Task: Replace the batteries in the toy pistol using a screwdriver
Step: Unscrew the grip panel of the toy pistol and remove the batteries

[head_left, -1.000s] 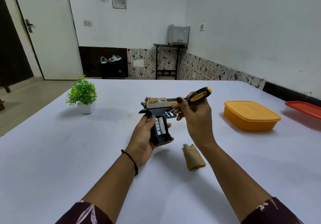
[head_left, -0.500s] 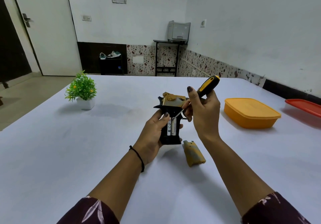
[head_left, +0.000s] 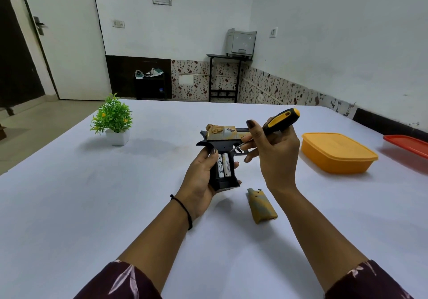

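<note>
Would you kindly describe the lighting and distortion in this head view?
Head view: soft, even light, no glare; faint shadows beside the plant and by the box; wide-angle distortion slants the door; batteries sharp, their print too small to read.

plant [head_left: 112,119] far left | pistol [head_left: 223,136] centre | cover [head_left: 261,208] below | box [head_left: 337,151] right

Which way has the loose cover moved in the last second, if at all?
No. The cover lies in the same spot, near-left of the orange box, as before.
</note>
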